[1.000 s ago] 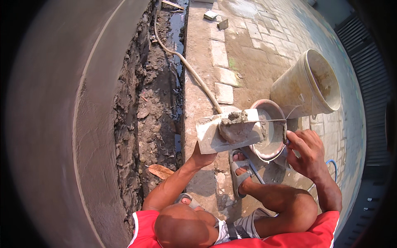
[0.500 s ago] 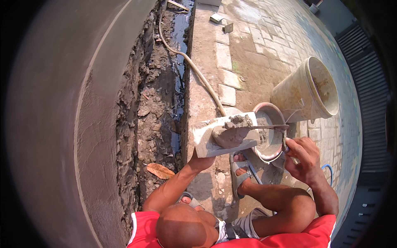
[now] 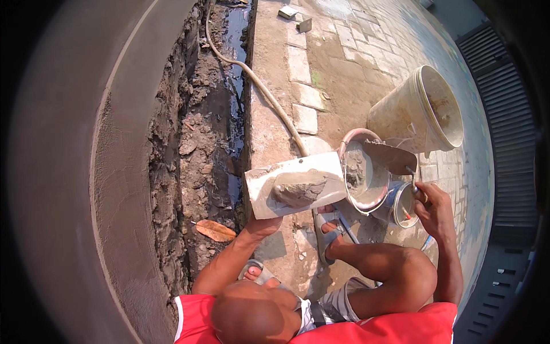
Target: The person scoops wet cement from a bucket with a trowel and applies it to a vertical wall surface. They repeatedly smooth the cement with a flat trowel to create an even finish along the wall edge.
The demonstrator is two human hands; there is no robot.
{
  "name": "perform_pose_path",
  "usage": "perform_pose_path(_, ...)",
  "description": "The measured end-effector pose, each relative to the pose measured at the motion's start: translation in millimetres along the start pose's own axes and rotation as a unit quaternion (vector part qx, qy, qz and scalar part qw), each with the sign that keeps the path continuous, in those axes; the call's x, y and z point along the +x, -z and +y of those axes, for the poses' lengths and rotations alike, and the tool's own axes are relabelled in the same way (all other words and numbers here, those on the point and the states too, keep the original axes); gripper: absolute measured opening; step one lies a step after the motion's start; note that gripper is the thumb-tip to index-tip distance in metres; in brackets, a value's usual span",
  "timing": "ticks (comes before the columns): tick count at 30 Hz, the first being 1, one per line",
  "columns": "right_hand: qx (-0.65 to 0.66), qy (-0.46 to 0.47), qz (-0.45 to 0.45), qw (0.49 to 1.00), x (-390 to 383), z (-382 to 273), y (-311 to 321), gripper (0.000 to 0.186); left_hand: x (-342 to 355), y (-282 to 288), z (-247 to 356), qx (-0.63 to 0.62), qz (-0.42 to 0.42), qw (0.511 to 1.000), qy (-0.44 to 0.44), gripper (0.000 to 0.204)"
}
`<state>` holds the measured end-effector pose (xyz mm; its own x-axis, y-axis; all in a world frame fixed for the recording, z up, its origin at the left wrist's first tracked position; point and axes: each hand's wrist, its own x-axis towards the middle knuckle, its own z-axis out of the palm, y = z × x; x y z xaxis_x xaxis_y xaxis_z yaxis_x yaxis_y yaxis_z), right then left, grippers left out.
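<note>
My left hand (image 3: pixel 263 225) is closed under a pale rectangular mortar board (image 3: pixel 327 164) and bears it from below; most of its fingers are hidden by the board. A mound of wet grey mortar (image 3: pixel 299 194) lies on top. To the right, my right hand (image 3: pixel 433 206) grips the handle of a trowel (image 3: pixel 392 157). The trowel's blade reaches over a reddish-rimmed bucket (image 3: pixel 348 137) that holds more grey mortar (image 3: pixel 356 175). The blade is apart from the board.
A large dirty white bucket (image 3: pixel 395 114) lies tilted beyond the mortar bucket. A smaller bucket (image 3: pixel 404 213) stands near my right hand. A hose (image 3: pixel 260 86) runs beside the muddy trench (image 3: pixel 197 137) on the left, by a plastered wall (image 3: pixel 123 189). A dry leaf (image 3: pixel 215 231) lies there.
The trowel has moved right, off the mortar on the board, to over the bucket, and its blade has turned. The lump beside the blade no longer shows on the board.
</note>
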<state>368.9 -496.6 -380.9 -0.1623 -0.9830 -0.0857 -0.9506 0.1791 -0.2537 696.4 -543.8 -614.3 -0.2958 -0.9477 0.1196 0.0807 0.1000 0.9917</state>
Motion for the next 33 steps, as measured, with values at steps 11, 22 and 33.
perform_pose_path(11,-0.089,0.134,-0.140,0.977,36,13,-82,0.028,-17,13,12,-0.097,-0.065,0.993,-0.011,0.048)
perform_pose_path(22,0.581,-0.095,-0.532,0.609,93,-94,-150,0.021,-25,43,46,-0.285,-0.133,0.949,0.008,0.061)
perform_pose_path(33,0.667,-0.194,-0.587,0.415,59,-150,-209,0.027,-60,62,78,-0.206,0.010,0.979,-0.003,0.064)
